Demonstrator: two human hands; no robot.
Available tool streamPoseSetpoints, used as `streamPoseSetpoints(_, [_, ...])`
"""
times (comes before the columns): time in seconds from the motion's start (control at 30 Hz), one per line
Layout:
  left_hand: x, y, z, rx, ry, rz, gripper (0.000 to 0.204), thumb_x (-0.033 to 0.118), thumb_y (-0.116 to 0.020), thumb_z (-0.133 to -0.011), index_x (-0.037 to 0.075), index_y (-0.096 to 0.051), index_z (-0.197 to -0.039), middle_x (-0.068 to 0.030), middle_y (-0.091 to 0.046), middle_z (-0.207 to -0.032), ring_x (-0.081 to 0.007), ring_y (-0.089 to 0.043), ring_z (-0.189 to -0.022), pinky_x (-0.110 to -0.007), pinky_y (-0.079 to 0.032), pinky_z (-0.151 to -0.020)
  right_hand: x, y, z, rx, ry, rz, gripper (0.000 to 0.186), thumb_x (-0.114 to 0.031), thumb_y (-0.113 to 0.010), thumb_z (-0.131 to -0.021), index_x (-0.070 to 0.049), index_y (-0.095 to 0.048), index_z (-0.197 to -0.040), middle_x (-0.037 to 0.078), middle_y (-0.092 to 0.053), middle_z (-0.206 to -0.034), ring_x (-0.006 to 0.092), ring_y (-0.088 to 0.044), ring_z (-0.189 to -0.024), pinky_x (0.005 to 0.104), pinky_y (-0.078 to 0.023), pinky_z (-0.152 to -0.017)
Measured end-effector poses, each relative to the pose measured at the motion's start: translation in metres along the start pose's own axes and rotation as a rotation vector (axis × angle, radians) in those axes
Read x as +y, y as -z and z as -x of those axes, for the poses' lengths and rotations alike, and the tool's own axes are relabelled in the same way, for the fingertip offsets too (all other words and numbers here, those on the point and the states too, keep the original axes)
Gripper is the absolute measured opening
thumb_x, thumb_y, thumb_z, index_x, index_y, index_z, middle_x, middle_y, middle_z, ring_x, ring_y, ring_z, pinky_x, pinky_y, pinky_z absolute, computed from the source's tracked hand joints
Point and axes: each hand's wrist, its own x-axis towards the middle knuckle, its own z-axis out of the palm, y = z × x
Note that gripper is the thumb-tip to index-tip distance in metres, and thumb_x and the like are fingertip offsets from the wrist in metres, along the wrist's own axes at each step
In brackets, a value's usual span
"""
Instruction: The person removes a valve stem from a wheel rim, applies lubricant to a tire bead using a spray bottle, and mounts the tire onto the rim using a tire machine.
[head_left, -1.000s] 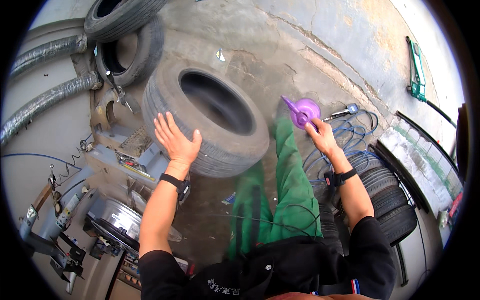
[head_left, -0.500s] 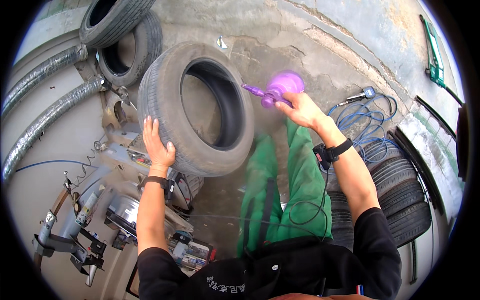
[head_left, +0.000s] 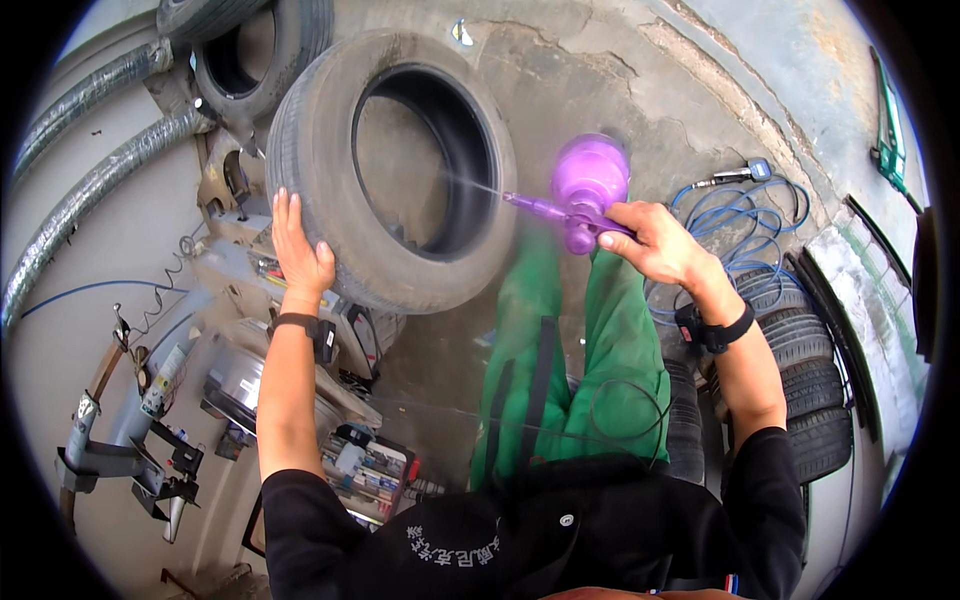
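Note:
A large black tire [head_left: 330, 150] stands tilted in front of me, its inner hollow facing me. My left hand [head_left: 300, 250] lies against the outer tread on its left side, fingers stretched out. My right hand [head_left: 655, 240] grips a purple spray bottle [head_left: 590, 170] by its handle, just right of the tire. The bottle's long nozzle points left at the tire's opening, with a thin spray coming from its tip. Below them are my green-trousered legs.
Other tires [head_left: 235, 70] lean at the upper left beside foil-wrapped ducts [head_left: 105, 200]. Metal equipment [head_left: 150, 420] fills the left side. A blue hose with gauge [head_left: 740, 240] lies right, near stacked tires [head_left: 810, 390]. A green floor jack [head_left: 888, 120] is at far right.
The tire has swung more upright, its opening turning toward me, with my left hand moving leftward along it. My right hand has raised the bottle, and its nozzle now sprays at the opening.

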Motion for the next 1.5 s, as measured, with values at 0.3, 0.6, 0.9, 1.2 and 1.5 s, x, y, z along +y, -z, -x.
streamPoseSetpoints(0.3, [0.006, -0.006, -0.001, 0.038, -0.005, 0.013, 0.073, 0.047, -0.041, -0.098, 0.0, -0.038, -0.154, -0.026, -0.038, -0.159, -0.0447, -0.036, -0.147, -0.053, -0.027, -0.12, -0.006, -0.007, 0.017, -0.157, 0.087, 0.128, 0.035, -0.032, -0.069, -0.094, 0.001, -0.059, -0.089, 0.025, -0.059, -0.081, 0.0488, -0.057, -0.083, 0.0531, -0.045, -0.073])
streamPoseSetpoints(0.6, [0.009, -0.008, -0.004, 0.049, -0.017, 0.033, 0.073, 0.042, -0.045, -0.094, 0.0, -0.039, -0.154, -0.0251, -0.038, -0.159, -0.0445, -0.036, -0.147, -0.053, -0.026, -0.119, 0.02, -0.018, 0.013, -0.345, -0.024, 0.339, 0.034, -0.033, -0.069, -0.091, 0.0, -0.063, -0.088, 0.024, -0.064, -0.08, 0.0472, -0.062, -0.085, 0.0541, -0.047, -0.078])
streamPoseSetpoints(0.9, [0.016, -0.008, -0.007, 0.055, -0.016, 0.019, 0.073, 0.042, -0.045, -0.094, 0.0, -0.04, -0.153, -0.0244, -0.039, -0.159, -0.0436, -0.036, -0.148, -0.054, -0.026, -0.119, 0.061, -0.04, -0.013, -0.396, -0.294, 0.575, 0.04, -0.039, -0.065, -0.094, 0.0, -0.071, -0.097, 0.024, -0.071, -0.091, 0.0439, -0.068, -0.094, 0.0515, -0.053, -0.086])
streamPoseSetpoints(1.2, [0.025, -0.008, -0.012, 0.047, -0.013, 0.015, 0.072, 0.041, -0.045, -0.094, -0.001, -0.041, -0.152, -0.0251, -0.039, -0.159, -0.0453, -0.036, -0.147, -0.055, -0.026, -0.119, 0.097, -0.033, -0.042, -0.116, -0.435, 0.466, 0.043, -0.04, -0.06, -0.097, 0.001, -0.07, -0.105, 0.026, -0.072, -0.101, 0.0438, -0.068, -0.102, 0.0501, -0.052, -0.091])
streamPoseSetpoints(1.5, [0.03, -0.006, -0.019, 0.038, -0.012, 0.016, 0.071, 0.04, -0.045, -0.094, -0.001, -0.041, -0.152, -0.0255, -0.039, -0.159, -0.0458, -0.036, -0.146, -0.055, -0.026, -0.119, 0.088, -0.016, -0.07, 0.214, -0.393, 0.291, 0.043, -0.04, -0.061, -0.098, 0.001, -0.07, -0.106, 0.029, -0.07, -0.096, 0.045, -0.067, -0.099, 0.0512, -0.051, -0.087])
